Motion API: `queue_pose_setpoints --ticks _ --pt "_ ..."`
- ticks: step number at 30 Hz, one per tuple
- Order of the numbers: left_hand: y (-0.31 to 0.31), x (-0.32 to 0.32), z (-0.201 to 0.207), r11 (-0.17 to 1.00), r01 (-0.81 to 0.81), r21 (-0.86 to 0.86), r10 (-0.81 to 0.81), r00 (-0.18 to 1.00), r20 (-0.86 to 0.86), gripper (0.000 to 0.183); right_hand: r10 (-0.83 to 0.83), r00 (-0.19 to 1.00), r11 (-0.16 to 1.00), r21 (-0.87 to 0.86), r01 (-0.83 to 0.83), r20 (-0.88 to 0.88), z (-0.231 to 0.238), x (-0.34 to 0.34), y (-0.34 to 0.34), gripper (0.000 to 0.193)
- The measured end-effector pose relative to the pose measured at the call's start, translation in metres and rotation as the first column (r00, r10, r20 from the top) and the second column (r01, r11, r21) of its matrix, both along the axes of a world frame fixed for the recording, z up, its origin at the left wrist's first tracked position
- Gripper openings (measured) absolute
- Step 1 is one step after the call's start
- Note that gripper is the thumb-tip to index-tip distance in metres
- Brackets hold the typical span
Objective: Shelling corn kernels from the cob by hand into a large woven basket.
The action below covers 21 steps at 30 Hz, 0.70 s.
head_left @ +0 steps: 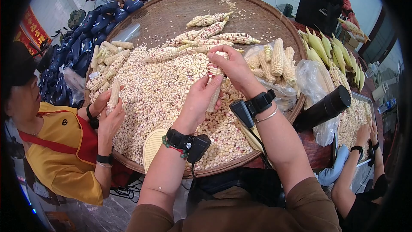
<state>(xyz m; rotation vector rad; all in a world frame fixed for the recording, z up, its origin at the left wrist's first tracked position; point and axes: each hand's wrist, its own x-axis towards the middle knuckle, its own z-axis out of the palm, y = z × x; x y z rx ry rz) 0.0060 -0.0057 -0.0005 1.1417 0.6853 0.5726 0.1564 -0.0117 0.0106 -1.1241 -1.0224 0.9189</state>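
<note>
Left hand (200, 97) and right hand (235, 68) are both clamped on a cob (213, 69) above the basket (171, 15). Kernels (150, 99) cover the basket's near half.

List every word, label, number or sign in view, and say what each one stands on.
Red banner, far left: large yellow characters; I won't copy their wording.
Yellow shirt: small dark round emblem, too small to read.
Black wrist strap, left arm: small round white mark, too small to read.
Black apron: small pale patch, too blurred to read.
Corn cob being held: no writing visible.
</note>
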Motion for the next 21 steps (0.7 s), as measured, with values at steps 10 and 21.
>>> queue_pose_setpoints --ticks 10,21 --pt "0.0018 -0.0017 -0.0005 1.0 0.008 0.007 -0.009 0.994 0.105 0.031 -0.062 0.998 0.997 0.049 0.063 -0.019 0.0005 0.0002 0.0021 0.023" --pt "0.0038 -0.004 0.0003 1.0 0.025 0.017 -0.027 0.992 0.121 0.027 -0.054 0.998 0.996 0.069 0.057 -0.045 0.0024 -0.0015 0.0015 0.024"
